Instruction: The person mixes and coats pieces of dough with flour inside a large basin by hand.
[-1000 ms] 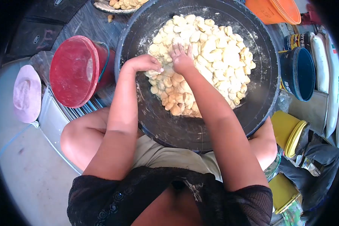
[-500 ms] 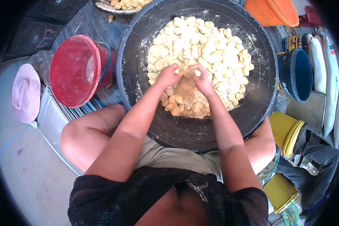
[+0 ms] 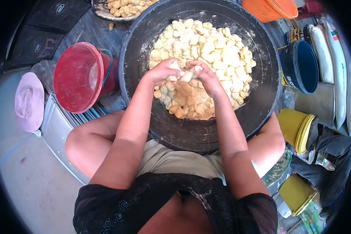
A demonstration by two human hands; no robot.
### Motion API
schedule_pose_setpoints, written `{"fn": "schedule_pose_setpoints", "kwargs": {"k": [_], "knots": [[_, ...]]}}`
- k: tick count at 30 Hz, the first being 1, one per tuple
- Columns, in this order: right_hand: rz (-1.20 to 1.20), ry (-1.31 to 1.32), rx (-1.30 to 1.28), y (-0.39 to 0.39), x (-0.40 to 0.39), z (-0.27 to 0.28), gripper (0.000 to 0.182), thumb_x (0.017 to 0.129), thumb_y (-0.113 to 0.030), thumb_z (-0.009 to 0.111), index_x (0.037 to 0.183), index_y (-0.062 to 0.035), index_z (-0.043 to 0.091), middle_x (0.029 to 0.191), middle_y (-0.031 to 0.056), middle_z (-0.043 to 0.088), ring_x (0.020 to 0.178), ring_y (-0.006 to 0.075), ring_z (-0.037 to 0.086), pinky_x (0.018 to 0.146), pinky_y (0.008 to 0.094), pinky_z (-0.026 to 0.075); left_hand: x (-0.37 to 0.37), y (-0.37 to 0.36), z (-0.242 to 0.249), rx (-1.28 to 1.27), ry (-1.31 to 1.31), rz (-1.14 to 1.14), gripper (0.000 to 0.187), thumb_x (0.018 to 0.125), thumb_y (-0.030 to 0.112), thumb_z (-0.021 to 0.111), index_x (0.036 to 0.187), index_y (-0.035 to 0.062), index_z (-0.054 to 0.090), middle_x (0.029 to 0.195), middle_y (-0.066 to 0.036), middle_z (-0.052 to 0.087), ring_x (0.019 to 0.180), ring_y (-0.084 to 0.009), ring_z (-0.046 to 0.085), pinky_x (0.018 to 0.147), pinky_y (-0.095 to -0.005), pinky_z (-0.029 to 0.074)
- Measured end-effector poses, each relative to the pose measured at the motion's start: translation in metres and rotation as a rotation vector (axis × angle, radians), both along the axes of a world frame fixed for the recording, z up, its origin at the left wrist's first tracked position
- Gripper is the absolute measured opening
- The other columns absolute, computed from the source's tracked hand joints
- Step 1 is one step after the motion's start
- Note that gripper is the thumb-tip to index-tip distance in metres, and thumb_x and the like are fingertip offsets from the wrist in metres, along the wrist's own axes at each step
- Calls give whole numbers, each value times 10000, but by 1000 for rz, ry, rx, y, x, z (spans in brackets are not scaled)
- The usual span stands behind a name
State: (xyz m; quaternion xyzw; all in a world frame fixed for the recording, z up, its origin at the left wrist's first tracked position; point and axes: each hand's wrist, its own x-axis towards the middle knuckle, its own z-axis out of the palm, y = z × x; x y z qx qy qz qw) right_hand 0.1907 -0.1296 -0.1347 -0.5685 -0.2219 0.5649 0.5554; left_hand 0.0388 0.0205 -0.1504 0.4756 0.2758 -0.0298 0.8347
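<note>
A wide round black tub point(image 3: 169, 134) sits between my bent legs. Pale, flour-dusted lumps that look like dough point(image 3: 218, 50) are heaped inside it, browner where my shadow falls. Above the near middle of the heap, my left hand point(image 3: 163, 73) is curled around a few dough lumps point(image 3: 186, 76). Close beside it, my right hand point(image 3: 206, 78) has its fingers bent in, with a whitish bit of dough pinched at the thumb. The two hands nearly meet over the pile, and some fingertips are hidden.
To the left stand a red bucket point(image 3: 76, 78) and a pink hat point(image 3: 29, 101). A pan point(image 3: 101, 13) of similar lumps lies beyond the tub. Orange point(image 3: 267, 9), dark blue point(image 3: 300, 66) and yellow buckets point(image 3: 292, 126) line the right, near white sacks point(image 3: 341, 78) and another person's dark-clothed leg point(image 3: 327, 175).
My left hand has moved left and turned, and dough lumps now show in it. My right hand has shifted slightly. The whole view has moved a little.
</note>
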Motion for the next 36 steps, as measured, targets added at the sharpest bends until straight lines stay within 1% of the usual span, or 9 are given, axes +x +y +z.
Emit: {"fn": "schedule_pose_setpoints", "kwargs": {"k": [6,8,11,15,19,23,26,29,36], "knots": [[35,-16,-68,-4,4,-10,246,928,-135,564,1162,-82,515,1134,83,599,1126,180,523,913,336,442,-13,19,16,-171,16,35,286,816,101,656,1036,83,474,1001,-133,664,878,-166,638,628,-265,534],[-131,431,-91,-8,7,-1,260,924,-150,581,1163,-79,506,1107,73,600,1099,165,531,881,335,463,-25,36,11,18,140,-178,434,831,214,674,1201,67,502,1124,-152,619,1063,-212,579,836,-305,490],[159,287,-66,-10,8,-13,288,946,-169,546,1215,-83,489,1134,89,604,1043,184,576,771,350,536,-31,35,-5,339,199,-324,636,827,284,690,1373,62,452,1305,-158,507,1217,-221,458,1034,-306,336],[537,-215,-61,-8,0,-28,338,967,-184,508,1287,-98,438,1138,97,613,1024,209,593,735,377,555,-20,28,-35,432,299,0,588,868,356,644,1342,56,471,1285,-116,532,1204,-231,474,984,-321,398],[123,408,-264,-3,-13,-22,450,916,-26,527,1337,-126,404,1154,82,569,1050,218,560,877,433,503,-14,12,-39,-52,316,16,606,936,468,513,1380,67,416,1341,-117,456,1133,-268,539,856,-397,507],[-36,197,-81,-2,-27,-46,521,837,75,559,1304,-117,430,1213,105,492,1004,170,559,786,325,522,-11,-11,-40,-467,-1,-97,452,980,284,476,1355,33,446,1384,-139,412,1086,-256,577,878,-395,539],[-69,-754,61,-1,-27,-73,531,822,43,607,1303,-88,426,1211,120,498,984,177,575,822,295,496,-6,-15,-55,-259,43,10,433,948,153,532,1345,1,448,1347,-147,456,1051,-251,599,842,-380,556],[-301,-132,-244,1,-22,-72,510,812,0,653,1277,-56,452,1234,132,493,993,195,584,881,295,474,-1,-11,-57,-172,121,3,352,912,108,586,1223,-26,494,1196,-125,537,952,-228,626,815,-358,564],[-214,-583,-18,3,-40,-81,421,824,-56,681,1214,-44,522,1041,96,600,919,210,613,831,296,495,15,-29,-58,-122,238,100,376,954,215,543,1249,25,408,1124,-118,547,848,-201,619,731,-321,563]]}}
